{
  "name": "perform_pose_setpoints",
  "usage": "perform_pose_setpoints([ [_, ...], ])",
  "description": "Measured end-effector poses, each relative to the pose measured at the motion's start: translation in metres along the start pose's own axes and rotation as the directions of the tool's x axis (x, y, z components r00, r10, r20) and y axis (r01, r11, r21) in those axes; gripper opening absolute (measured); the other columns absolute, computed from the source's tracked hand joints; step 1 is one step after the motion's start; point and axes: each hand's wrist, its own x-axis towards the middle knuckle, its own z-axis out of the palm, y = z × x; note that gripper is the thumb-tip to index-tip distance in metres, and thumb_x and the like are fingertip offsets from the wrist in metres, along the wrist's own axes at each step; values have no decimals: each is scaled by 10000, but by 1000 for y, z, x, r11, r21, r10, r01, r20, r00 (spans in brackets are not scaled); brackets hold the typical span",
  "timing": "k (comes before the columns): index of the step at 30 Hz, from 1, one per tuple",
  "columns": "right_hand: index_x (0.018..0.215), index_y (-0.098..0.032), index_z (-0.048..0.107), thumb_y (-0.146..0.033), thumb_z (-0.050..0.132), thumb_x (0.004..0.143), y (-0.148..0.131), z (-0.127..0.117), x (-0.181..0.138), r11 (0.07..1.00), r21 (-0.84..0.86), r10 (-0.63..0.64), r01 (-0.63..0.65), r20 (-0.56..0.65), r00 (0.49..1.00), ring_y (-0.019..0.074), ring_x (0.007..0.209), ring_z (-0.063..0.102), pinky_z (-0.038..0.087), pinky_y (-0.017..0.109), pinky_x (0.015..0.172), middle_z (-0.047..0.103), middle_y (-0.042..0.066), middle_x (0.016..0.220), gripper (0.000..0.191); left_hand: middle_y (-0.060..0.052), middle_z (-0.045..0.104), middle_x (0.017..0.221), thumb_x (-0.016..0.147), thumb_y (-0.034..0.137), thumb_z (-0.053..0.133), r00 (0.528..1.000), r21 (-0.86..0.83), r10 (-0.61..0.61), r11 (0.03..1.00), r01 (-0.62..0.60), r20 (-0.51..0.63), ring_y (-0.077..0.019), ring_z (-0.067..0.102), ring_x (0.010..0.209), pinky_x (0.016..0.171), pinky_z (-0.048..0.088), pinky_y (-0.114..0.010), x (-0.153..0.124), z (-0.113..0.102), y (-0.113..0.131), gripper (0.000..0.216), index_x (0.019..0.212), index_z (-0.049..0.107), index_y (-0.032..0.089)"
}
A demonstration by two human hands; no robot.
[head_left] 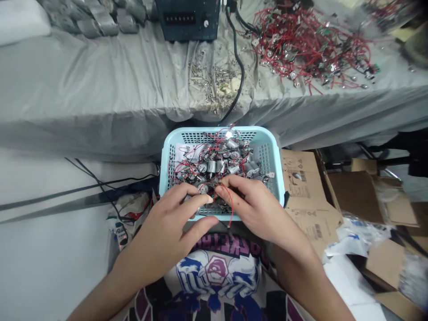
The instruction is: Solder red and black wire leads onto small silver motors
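We take the pale blue plastic basket (220, 131) as our landmark. At its near rim, the left hand (163, 227) and right hand (257, 209) reach over from the printed T-shirt (214, 272) just in front of it. The left grip has its forefinger and thumb curved toward the tangle, but we cannot tell whether it holds anything. The right grip is pinched, with a red wire (230, 207) emerging from its fingertips and looping over the rim. Inside the basket lies a snarl of small silver motors (212, 167) joined by thin wires. We judge each motor to be a stiff, light metal can, best taken by its body. The wires are soft and prone to catching, and their joints are likely fragile, so they should not bear a motor's weight. To the right of the basket lies flattened brown cardboard (304, 187). Beyond the basket, a grey-draped surface (100, 76) carries a scatter of small metal parts (214, 76), a black cable (238, 58), a heap of red-wired components (310, 49) and a dark control box (185, 18).
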Motion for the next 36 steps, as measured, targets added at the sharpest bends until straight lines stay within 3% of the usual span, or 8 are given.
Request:
perform_pose_setpoints([
  [2, 879, -232, 578, -518, 545, 1201, 0, 0, 0, 1000, 9, 1, -1, 10, 1000, 161, 732, 448, 319, 353, 727, 555, -23, 764, 433, -43, 739, 1207, 1201, 310, 692, 999, 25, 32, 999, -31, -27, -227, 770, 1075, 948, 643, -396, 0, 3, -1, 99, 1276, 718, 251],
  [6, 883, -230, 596, -537, 560, 1195, 0, 1, 0, 1000, 21, 4, -4, 12, 1000, 164, 744, 475, 333, 349, 728, 585, -15, 779, 439, -48, 741, 1175, 1182, 202, 688, 996, 81, 35, 996, -28, -83, -231, 761, 1055, 962, 646, -406, 2, 4, -2, 68, 1231, 711, 243],
  [13, 855, -232, 588, -511, 584, 1190, 0, 4, -1, 999, 53, -9, 8, 16, 1000, 161, 734, 482, 348, 347, 734, 601, -14, 772, 436, -37, 739, 1071, 1133, 214, 761, 990, 118, 40, 993, -24, -133, -237, 727, 951, 862, 602, -399, 7, 8, -2, 58, 1093, 721, 222],
  [21, 886, -221, 620, -521, 556, 1209, 2, 3, 0, 998, 63, -31, 27, 71, 997, 161, 769, 529, 374, 355, 758, 626, -6, 809, 445, -15, 751, 1080, 1116, 110, 755, 980, 86, 39, 996, -22, -197, -227, 733, 976, 904, 609, -402, 7, 10, -7, 185, 1204, 727, 270],
  [24, 888, -214, 653, -522, 571, 1205, 2, 5, 1, 991, 134, -31, 19, 89, 996, 163, 789, 554, 392, 354, 760, 663, 6, 834, 448, 3, 749, 1041, 1104, 102, 777, 971, 47, 8, 999, 3, -238, -217, 744, 969, 906, 609, -389, 7, 11, -6, 193, 1139, 677, 264],
  [28, 875, -213, 678, -521, 619, 1172, 4, 12, 3, 968, 253, -14, 5, 35, 999, 162, 782, 514, 408, 335, 733, 614, -3, 797, 432, 25, 737, 1013, 1094, 52, 732, 970, 7, 11, 1000, -9, -243, -189, 748, 927, 888, 621, -362, 6, 7, -3, 236, 1060, 641, 266],
  [33, 845, -210, 652, -549, 631, 1156, 3, 24, 4, 939, 343, 46, -35, -23, 999, 149, 750, 462, 389, 312, 682, 561, -8, 785, 461, -24, 774, 1097, 1131, 213, 789, 976, 47, 70, 997, -61, -209, -227, 764, 951, 908, 664, -409, 1, 5, -1, 124, 1199, 705, 273],
  [36, 818, -206, 652, -585, 654, 1142, 2, 26, 3, 927, 371, 54, -50, -2, 999, 144, 734, 445, 373, 308, 657, 532, -12, 765, 498, -38, 765, 1071, 1098, 105, 793, 974, 102, 68, 994, -47, -215, -239, 739, 948, 904, 651, -426, -1, 8, 1, 223, 1205, 688, 270],
])
